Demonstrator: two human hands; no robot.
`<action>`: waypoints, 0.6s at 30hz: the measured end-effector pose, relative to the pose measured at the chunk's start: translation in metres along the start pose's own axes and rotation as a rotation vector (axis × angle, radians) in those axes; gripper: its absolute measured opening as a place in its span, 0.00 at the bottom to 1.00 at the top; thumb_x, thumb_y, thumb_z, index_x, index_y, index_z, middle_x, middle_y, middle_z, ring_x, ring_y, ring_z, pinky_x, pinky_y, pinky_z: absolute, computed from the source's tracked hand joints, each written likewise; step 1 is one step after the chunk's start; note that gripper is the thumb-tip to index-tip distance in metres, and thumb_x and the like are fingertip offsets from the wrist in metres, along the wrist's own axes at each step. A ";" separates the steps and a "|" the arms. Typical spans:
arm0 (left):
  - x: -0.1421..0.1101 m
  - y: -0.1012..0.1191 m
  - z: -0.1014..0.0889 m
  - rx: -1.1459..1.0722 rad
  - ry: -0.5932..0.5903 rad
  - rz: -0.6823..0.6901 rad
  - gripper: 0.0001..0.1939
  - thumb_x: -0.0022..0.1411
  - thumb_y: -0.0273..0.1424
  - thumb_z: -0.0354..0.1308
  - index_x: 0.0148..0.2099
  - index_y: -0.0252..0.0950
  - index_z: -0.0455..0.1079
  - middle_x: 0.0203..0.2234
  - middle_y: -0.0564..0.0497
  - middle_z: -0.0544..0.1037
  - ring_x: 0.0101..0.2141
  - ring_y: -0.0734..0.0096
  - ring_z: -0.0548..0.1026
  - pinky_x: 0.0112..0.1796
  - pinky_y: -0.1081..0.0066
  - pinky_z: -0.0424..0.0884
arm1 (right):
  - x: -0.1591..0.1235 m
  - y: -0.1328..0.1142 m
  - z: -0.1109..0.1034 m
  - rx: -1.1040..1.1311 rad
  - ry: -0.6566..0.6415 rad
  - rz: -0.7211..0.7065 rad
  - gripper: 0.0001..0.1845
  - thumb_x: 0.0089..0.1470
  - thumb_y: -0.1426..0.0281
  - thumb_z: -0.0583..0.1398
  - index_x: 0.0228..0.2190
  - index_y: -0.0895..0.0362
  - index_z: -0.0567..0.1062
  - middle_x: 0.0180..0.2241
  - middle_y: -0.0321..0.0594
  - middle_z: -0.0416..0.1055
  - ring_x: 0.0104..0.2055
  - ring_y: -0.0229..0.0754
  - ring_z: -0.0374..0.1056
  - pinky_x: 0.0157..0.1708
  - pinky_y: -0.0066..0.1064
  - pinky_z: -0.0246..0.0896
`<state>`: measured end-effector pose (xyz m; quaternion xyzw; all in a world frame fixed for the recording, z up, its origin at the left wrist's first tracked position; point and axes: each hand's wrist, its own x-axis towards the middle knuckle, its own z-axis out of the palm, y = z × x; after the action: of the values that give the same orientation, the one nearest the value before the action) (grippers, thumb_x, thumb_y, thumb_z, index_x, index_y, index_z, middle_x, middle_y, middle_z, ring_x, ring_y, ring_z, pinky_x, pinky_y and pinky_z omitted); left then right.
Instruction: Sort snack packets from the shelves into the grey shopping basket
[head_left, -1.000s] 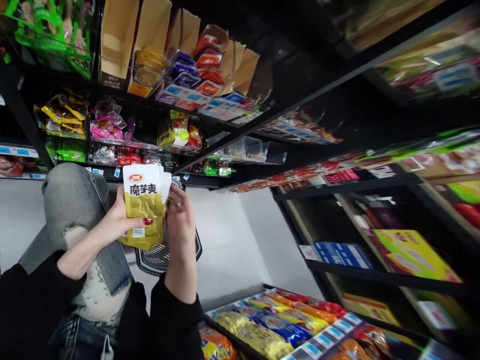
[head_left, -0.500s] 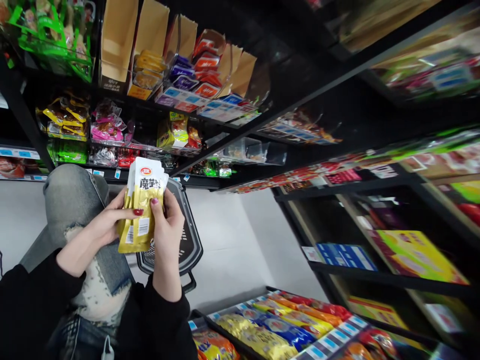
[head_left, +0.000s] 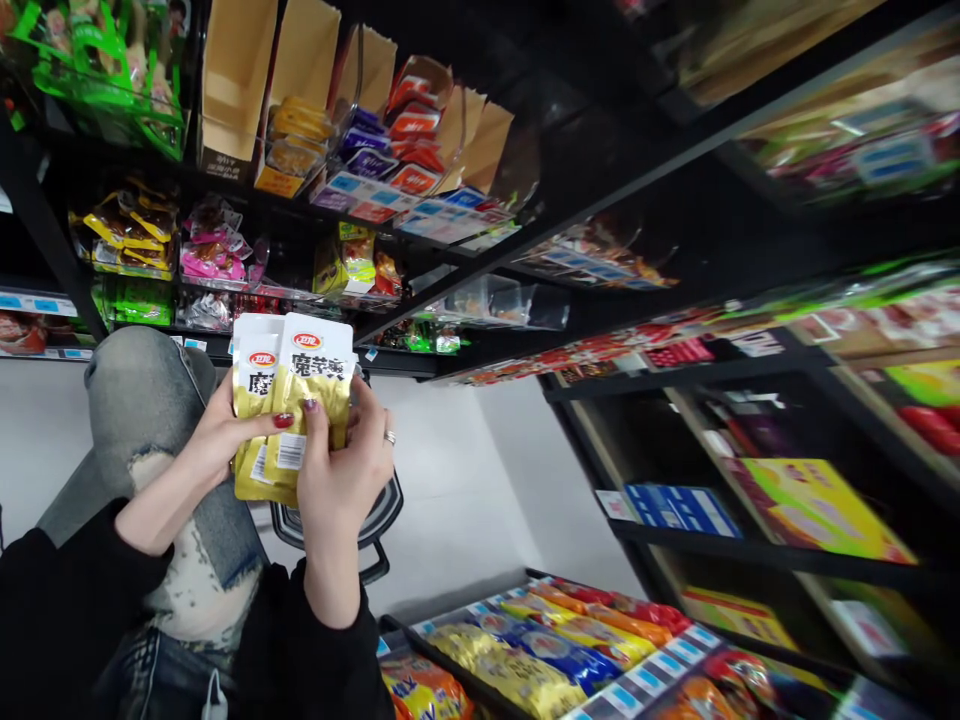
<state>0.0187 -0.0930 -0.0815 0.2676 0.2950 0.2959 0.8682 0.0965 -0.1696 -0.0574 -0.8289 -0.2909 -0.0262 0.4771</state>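
I hold two yellow-and-white snack packets (head_left: 294, 400) with red logos in front of me, fanned side by side. My left hand (head_left: 217, 440) grips the left packet (head_left: 251, 395) from the side, thumb across its front. My right hand (head_left: 341, 470), with a ring on one finger, pinches the right packet (head_left: 319, 375), thumb on its front. Both hands are closed on the packets. A black shopping basket (head_left: 375, 515) sits on the floor just behind them.
My knee in torn grey jeans (head_left: 142, 420) rises at the left. Shelves of packaged snacks (head_left: 210, 250) fill the wall ahead and run along the right (head_left: 817, 500). A low shelf of chip bags (head_left: 540, 650) lies at the bottom. The white floor (head_left: 465, 480) shows between.
The stacked packets have been spread apart into two side by side. My right hand shifted from the packets' edge to grip the front one; the basket is more hidden behind them.
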 end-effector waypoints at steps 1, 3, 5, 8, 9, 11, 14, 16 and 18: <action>0.000 0.000 0.000 -0.004 -0.005 -0.012 0.31 0.35 0.23 0.72 0.43 0.38 0.65 0.34 0.52 0.80 0.33 0.61 0.79 0.32 0.67 0.75 | 0.000 0.002 0.000 0.018 -0.008 0.022 0.21 0.52 0.61 0.60 0.47 0.54 0.70 0.40 0.46 0.69 0.39 0.46 0.66 0.41 0.40 0.62; 0.000 0.000 -0.001 0.001 -0.020 -0.040 0.32 0.32 0.23 0.73 0.42 0.38 0.65 0.33 0.51 0.80 0.33 0.61 0.79 0.32 0.67 0.75 | 0.001 0.006 0.001 0.044 -0.013 0.047 0.21 0.52 0.60 0.60 0.46 0.55 0.70 0.37 0.44 0.70 0.37 0.44 0.67 0.39 0.39 0.62; -0.001 -0.001 -0.002 0.016 -0.045 -0.070 0.32 0.31 0.22 0.73 0.42 0.37 0.66 0.33 0.51 0.80 0.33 0.60 0.79 0.33 0.67 0.74 | 0.000 0.008 0.002 0.060 0.003 0.044 0.20 0.51 0.60 0.61 0.45 0.54 0.71 0.35 0.42 0.71 0.35 0.43 0.67 0.37 0.37 0.62; -0.001 -0.003 -0.003 0.020 -0.078 -0.088 0.34 0.31 0.22 0.73 0.44 0.38 0.66 0.34 0.50 0.80 0.35 0.58 0.78 0.36 0.65 0.74 | -0.002 0.008 0.003 0.133 0.016 0.039 0.20 0.49 0.61 0.63 0.43 0.53 0.72 0.34 0.40 0.70 0.34 0.41 0.66 0.36 0.35 0.63; -0.001 -0.003 -0.003 0.016 -0.084 -0.086 0.35 0.31 0.22 0.73 0.45 0.38 0.66 0.35 0.50 0.80 0.36 0.58 0.78 0.38 0.64 0.74 | -0.003 0.006 0.004 0.172 0.014 0.053 0.19 0.48 0.61 0.63 0.43 0.54 0.72 0.33 0.39 0.70 0.33 0.41 0.66 0.35 0.34 0.63; -0.001 -0.003 -0.003 0.013 -0.081 -0.077 0.35 0.30 0.21 0.73 0.44 0.38 0.66 0.35 0.50 0.80 0.37 0.57 0.78 0.39 0.63 0.74 | -0.003 0.004 0.004 0.259 0.007 0.109 0.18 0.47 0.62 0.64 0.40 0.54 0.72 0.30 0.36 0.69 0.31 0.39 0.66 0.34 0.33 0.63; 0.000 -0.003 -0.002 0.013 -0.053 -0.064 0.33 0.30 0.22 0.73 0.42 0.38 0.66 0.35 0.50 0.80 0.36 0.57 0.78 0.37 0.64 0.75 | 0.000 0.003 0.004 0.391 0.007 0.207 0.15 0.44 0.63 0.65 0.34 0.56 0.70 0.27 0.33 0.68 0.28 0.36 0.66 0.31 0.30 0.63; 0.000 -0.003 -0.002 0.008 -0.031 -0.052 0.31 0.32 0.24 0.73 0.41 0.38 0.65 0.36 0.50 0.80 0.36 0.58 0.78 0.35 0.66 0.75 | 0.005 0.005 0.001 0.480 -0.007 0.266 0.15 0.42 0.64 0.66 0.31 0.56 0.69 0.26 0.33 0.69 0.27 0.36 0.66 0.29 0.29 0.63; 0.000 -0.002 -0.002 0.008 -0.020 -0.034 0.29 0.35 0.25 0.72 0.41 0.38 0.66 0.36 0.50 0.80 0.36 0.60 0.78 0.35 0.67 0.75 | 0.011 0.011 -0.004 0.551 -0.019 0.315 0.16 0.41 0.64 0.66 0.30 0.56 0.67 0.26 0.33 0.69 0.27 0.36 0.66 0.28 0.28 0.62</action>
<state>0.0182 -0.0943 -0.0841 0.2688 0.2923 0.2771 0.8750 0.1119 -0.1719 -0.0599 -0.7033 -0.1594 0.1355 0.6794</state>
